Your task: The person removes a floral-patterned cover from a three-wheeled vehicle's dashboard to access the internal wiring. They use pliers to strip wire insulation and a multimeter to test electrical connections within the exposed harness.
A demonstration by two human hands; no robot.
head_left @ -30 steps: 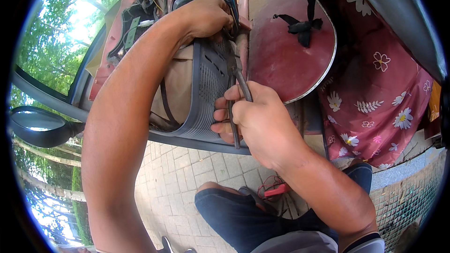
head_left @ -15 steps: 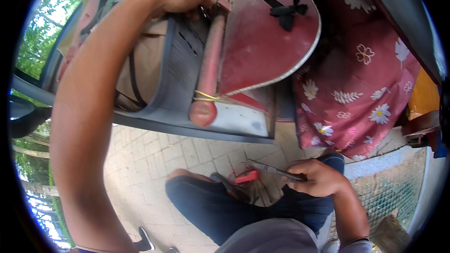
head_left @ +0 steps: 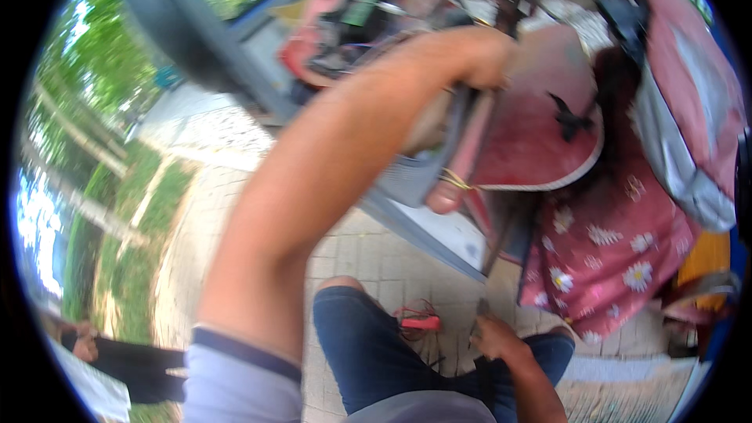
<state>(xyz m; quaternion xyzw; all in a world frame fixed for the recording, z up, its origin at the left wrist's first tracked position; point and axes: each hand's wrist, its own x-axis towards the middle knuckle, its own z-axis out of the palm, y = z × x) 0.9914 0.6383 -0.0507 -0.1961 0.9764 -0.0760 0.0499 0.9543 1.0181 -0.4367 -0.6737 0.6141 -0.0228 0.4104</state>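
My left hand (head_left: 487, 56) reaches across to the upper end of a faded red tube (head_left: 468, 145). Its fingers curl down out of sight and are smeared, so what they touch is unclear. A yellow tie circles the tube near its rounded lower end. Right of the tube is a dusty red panel (head_left: 540, 121) with a pale edge and a black strap (head_left: 572, 117) on it. Low over my lap, my right hand (head_left: 499, 338) is closed round slim metal pliers (head_left: 482, 308), their tip pointing up and away from me.
A red device with thin wires (head_left: 421, 322) lies on the paving between my knees. Flowered red cloth (head_left: 603, 266) hangs at right. Cluttered parts and wires (head_left: 368, 12) fill the vehicle's far side. Another person (head_left: 117, 364) is at lower left.
The view has swung left, showing more trees, paving and the person. My left hand stays by the tube's upper end. The pliers in my right hand now point upward instead of leftward.
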